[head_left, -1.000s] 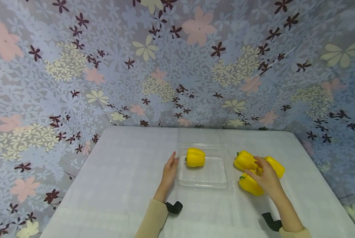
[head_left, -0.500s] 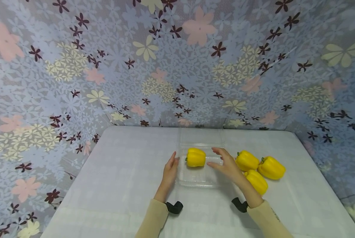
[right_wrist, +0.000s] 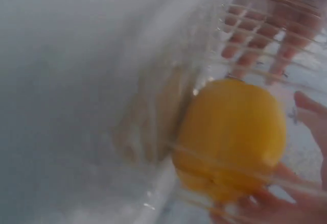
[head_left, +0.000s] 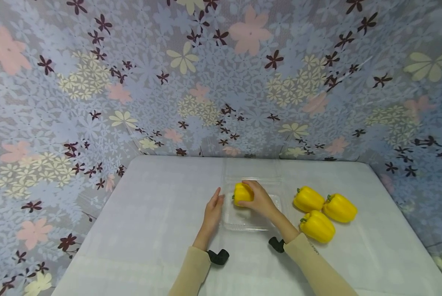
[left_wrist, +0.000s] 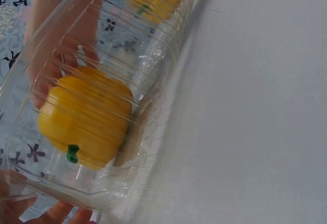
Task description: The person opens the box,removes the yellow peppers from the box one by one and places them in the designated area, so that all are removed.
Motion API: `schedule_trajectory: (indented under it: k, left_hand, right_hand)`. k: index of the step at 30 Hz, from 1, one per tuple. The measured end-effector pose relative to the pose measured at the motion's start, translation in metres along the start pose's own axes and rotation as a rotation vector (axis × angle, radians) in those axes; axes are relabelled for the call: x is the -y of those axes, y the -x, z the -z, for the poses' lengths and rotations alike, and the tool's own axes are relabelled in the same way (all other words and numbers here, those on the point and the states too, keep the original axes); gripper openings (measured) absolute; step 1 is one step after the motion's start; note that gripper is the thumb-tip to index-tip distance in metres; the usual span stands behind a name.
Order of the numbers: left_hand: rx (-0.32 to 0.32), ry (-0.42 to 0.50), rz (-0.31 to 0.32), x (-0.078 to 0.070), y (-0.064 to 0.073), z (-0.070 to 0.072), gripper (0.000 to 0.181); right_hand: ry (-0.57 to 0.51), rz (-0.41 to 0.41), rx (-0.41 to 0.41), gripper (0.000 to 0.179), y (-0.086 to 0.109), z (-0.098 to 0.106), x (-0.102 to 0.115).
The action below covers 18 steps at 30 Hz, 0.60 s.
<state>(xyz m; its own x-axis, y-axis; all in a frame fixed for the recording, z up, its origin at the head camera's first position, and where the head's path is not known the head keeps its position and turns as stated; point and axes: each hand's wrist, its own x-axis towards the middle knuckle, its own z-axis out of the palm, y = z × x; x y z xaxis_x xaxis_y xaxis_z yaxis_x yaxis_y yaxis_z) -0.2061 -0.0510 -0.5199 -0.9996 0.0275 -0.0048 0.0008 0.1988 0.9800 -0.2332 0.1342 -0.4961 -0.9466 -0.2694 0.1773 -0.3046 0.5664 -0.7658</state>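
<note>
A yellow bell pepper with a green stem lies in the left part of a clear plastic container. From its right side my right hand grips this pepper, thumb in front and fingers behind; part of it is hidden under the hand. Through the clear wall, the left wrist view shows the same pepper. My left hand rests against the container's left side with fingers extended. Its fingertips show at the rim in the left wrist view.
Three more yellow bell peppers lie together on the white-covered table to the right: a rear left one, a rear right one and a front one. The container's clear lid extends behind it, near the floral backdrop.
My right hand has moved left from the pepper group, over the container, and now holds the pepper inside. The front loose pepper shifted slightly. My left hand has stayed put.
</note>
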Motion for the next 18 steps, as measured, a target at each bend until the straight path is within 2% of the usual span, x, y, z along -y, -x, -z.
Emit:
schedule_trajectory:
  k: [2, 8, 14, 18]
  left_hand:
    - [-0.003, 0.002, -0.006, 0.012, -0.006, -0.002, 0.048]
    - [-0.012, 0.013, 0.001, 0.015, -0.007, -0.004, 0.047]
    - [-0.02, 0.009, 0.01, 0.016, -0.008, -0.005, 0.047]
    - [-0.019, 0.017, 0.02, 0.01, -0.007, -0.004, 0.047]
  right_hand:
    - [0.023, -0.006, -0.014, 0.072, 0.0, -0.003, 0.0]
    - [0.073, -0.052, -0.038, 0.075, 0.002, -0.007, 0.001]
    - [0.046, -0.089, -0.012, 0.079, 0.003, -0.009, -0.001]
    - [0.042, -0.089, -0.001, 0.079, 0.003, -0.009, -0.003]
